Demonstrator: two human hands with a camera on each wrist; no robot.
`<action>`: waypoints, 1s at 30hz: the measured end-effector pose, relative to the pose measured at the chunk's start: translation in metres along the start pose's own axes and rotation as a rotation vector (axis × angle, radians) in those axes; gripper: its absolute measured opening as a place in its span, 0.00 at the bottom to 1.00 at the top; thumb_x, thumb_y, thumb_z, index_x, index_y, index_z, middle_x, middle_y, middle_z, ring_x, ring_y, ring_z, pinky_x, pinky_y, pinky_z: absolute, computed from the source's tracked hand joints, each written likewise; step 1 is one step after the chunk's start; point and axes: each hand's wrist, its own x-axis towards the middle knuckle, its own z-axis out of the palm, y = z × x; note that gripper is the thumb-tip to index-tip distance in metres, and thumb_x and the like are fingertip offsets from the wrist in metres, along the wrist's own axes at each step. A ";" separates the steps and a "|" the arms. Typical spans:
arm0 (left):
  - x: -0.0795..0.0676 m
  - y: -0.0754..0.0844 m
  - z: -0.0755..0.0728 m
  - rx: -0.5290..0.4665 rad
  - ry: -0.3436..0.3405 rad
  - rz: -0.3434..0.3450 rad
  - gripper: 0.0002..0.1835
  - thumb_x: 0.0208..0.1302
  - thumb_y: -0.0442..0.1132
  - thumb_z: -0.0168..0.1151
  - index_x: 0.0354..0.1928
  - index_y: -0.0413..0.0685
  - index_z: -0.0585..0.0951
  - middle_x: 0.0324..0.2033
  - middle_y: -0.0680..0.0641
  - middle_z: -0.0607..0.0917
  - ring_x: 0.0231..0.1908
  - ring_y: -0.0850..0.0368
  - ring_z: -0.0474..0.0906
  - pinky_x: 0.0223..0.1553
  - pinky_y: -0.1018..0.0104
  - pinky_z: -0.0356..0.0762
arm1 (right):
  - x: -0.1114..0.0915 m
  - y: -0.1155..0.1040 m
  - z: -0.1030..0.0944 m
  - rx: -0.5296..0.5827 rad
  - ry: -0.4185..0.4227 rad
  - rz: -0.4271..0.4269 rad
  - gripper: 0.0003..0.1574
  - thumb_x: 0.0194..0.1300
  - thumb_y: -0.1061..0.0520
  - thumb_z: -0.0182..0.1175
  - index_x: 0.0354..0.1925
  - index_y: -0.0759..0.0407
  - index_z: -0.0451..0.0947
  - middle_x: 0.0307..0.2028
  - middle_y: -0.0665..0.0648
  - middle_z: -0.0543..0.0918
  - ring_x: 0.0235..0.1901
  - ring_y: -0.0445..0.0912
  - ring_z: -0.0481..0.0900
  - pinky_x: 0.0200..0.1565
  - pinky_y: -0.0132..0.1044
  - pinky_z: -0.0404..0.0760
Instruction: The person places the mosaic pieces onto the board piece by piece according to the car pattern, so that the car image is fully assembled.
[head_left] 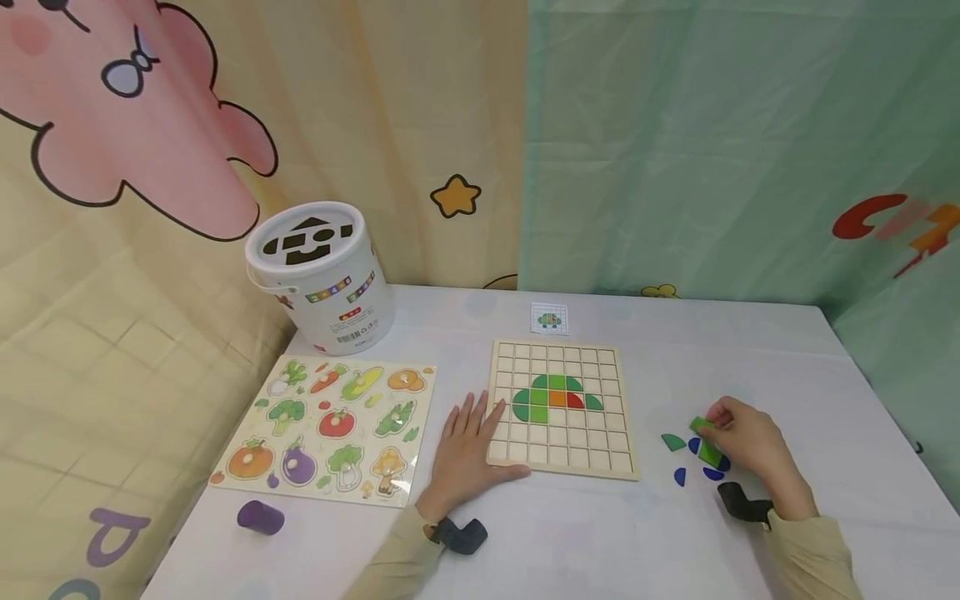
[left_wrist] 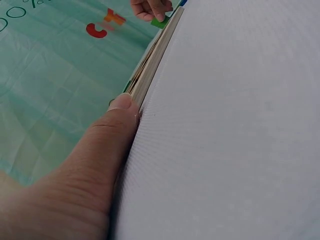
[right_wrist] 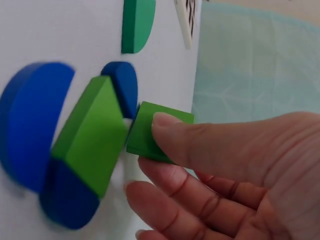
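With thumb and fingers my right hand [head_left: 752,436] pinches a light green square tile [right_wrist: 159,131], just off a small cluster of loose pieces. In that cluster a second light green square tile [right_wrist: 92,135] leans over blue semicircle pieces [right_wrist: 35,125], and a darker green quarter-round piece [head_left: 672,442] lies beside them. My left hand [head_left: 467,446] rests spread at the left front corner of the wooden grid board [head_left: 558,458], its thumb against the front edge. Green, orange and red tiles [head_left: 557,398] form a shape in the middle of the board.
A small picture card [head_left: 550,319] lies behind the board. To the left are a vegetable puzzle board [head_left: 322,433], a white bucket [head_left: 330,283] with shaped holes in its lid, and a purple cylinder [head_left: 260,517]. Curtains [head_left: 675,150] hang behind the white table.
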 end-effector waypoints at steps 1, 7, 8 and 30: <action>0.000 0.000 0.000 -0.002 0.000 0.000 0.57 0.47 0.80 0.51 0.73 0.51 0.57 0.72 0.42 0.51 0.71 0.45 0.40 0.68 0.49 0.39 | 0.001 -0.002 0.001 -0.005 0.012 -0.013 0.13 0.57 0.60 0.66 0.32 0.66 0.72 0.26 0.56 0.78 0.24 0.48 0.73 0.24 0.38 0.70; -0.001 0.000 -0.003 -0.016 -0.001 -0.006 0.57 0.47 0.79 0.53 0.73 0.51 0.57 0.72 0.42 0.52 0.71 0.45 0.40 0.68 0.49 0.38 | 0.007 -0.024 0.013 0.014 0.093 -0.109 0.10 0.57 0.63 0.65 0.36 0.66 0.75 0.27 0.54 0.78 0.27 0.50 0.77 0.24 0.38 0.71; -0.001 0.000 -0.003 -0.014 -0.005 -0.007 0.57 0.47 0.79 0.53 0.73 0.51 0.57 0.72 0.42 0.51 0.71 0.45 0.40 0.69 0.50 0.38 | 0.008 -0.027 0.015 0.018 0.100 -0.117 0.10 0.57 0.63 0.65 0.37 0.66 0.75 0.27 0.54 0.78 0.27 0.50 0.77 0.24 0.38 0.71; 0.001 -0.001 -0.001 0.001 -0.014 -0.003 0.57 0.47 0.80 0.50 0.73 0.52 0.56 0.73 0.43 0.50 0.71 0.46 0.39 0.69 0.51 0.36 | 0.030 -0.119 0.076 0.120 -0.019 -0.226 0.08 0.53 0.61 0.71 0.29 0.55 0.78 0.25 0.48 0.78 0.24 0.44 0.69 0.27 0.37 0.69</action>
